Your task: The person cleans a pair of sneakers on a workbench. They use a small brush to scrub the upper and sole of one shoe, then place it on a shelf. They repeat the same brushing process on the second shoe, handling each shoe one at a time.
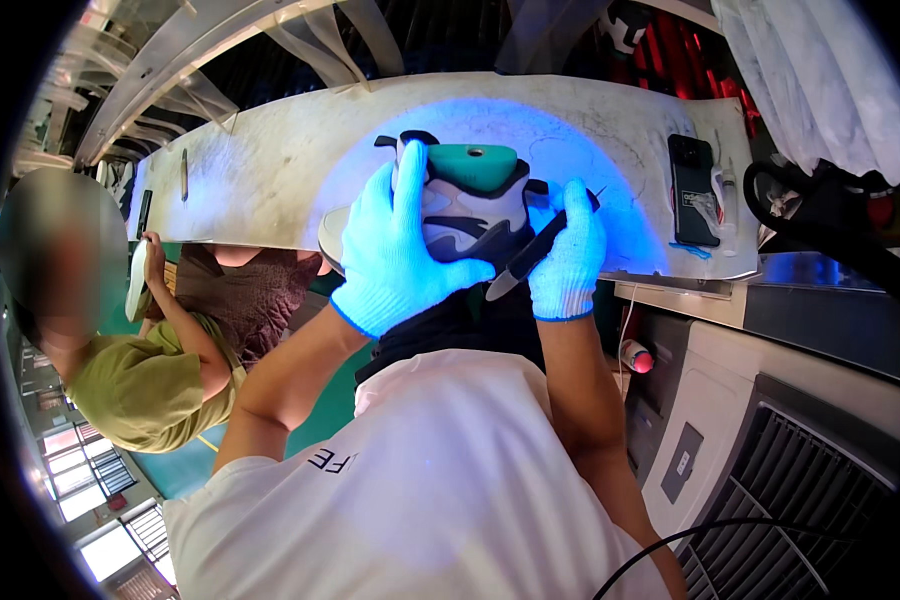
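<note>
Both my hands wear white knit gloves, tinted blue by a bright light. My left hand point(400, 245) grips a grey and black shoe point(475, 220) from its left side, thumb along the near edge. A teal last point(472, 166) with a round hole fills the shoe's opening. Close by on the right, my right hand point(572, 255) is closed around a slim dark tool point(530, 255) held slantwise. Its rounded greyish end points down-left toward the shoe, and a thin point shows beyond my fingers. The tool's exact kind is unclear. Part of a pale shoe point(331, 240) shows left of my left hand.
The pale worktable point(270, 150) curves across the front. On its right lie a black phone point(692, 190) and a clear syringe-like tube point(728, 205). A slim pen-like tool point(184, 175) lies far left. A co-worker in a green shirt point(155, 380) sits at left, holding a white piece.
</note>
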Demonstrator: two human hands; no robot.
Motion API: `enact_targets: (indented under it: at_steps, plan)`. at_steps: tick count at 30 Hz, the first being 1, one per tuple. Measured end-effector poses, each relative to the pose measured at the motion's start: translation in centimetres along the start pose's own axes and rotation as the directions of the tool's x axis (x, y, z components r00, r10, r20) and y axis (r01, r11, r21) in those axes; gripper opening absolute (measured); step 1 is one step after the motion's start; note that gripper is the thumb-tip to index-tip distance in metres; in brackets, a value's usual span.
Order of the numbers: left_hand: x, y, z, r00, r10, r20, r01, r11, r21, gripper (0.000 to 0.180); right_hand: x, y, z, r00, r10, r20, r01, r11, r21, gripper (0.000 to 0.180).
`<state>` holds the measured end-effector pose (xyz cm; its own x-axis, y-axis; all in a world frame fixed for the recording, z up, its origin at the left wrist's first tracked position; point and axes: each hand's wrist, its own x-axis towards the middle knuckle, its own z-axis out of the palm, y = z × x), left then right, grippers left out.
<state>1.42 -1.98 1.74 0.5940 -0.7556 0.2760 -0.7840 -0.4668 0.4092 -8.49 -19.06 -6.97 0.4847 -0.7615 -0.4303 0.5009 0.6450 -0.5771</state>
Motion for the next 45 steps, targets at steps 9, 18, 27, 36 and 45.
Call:
enact_targets:
  at_steps: [9, 18, 27, 36, 45]
  plan:
    - [-0.9, -0.9, 1.3, 0.995, 0.083, -0.05, -0.082, 0.997, 0.014, 0.13, -0.6, -0.1, 0.9, 0.982, -0.181, -0.054, 0.115, 0.799, -0.59, 0.025]
    - [-1.3, -1.7, 2.8, 0.978, 0.091, -0.188, -0.091, 0.996, 0.012, 0.127, -1.3, -0.4, 1.8, 0.98, -0.152, -0.129, 0.054, 0.826, -0.562, 0.022]
    - [-4.3, -2.1, 4.0, 0.927, 0.229, -0.299, -0.196, 0.971, 0.137, 0.111, -5.4, 3.4, 1.1, 0.888, -0.455, -0.06, 0.396, 0.827, -0.399, 0.024]
    - [-3.7, -3.6, 2.4, 0.982, -0.089, -0.17, -0.029, 0.809, -0.588, 0.128, 0.1, 1.2, -1.3, 0.961, -0.132, 0.243, 0.204, 0.933, -0.298, 0.029]
    - [-0.8, -5.3, -1.1, 0.943, 0.254, 0.216, -0.227, 0.963, -0.143, 0.071, 1.4, -0.3, -0.1, 0.953, 0.094, 0.289, -0.051, 0.987, -0.155, 0.032]
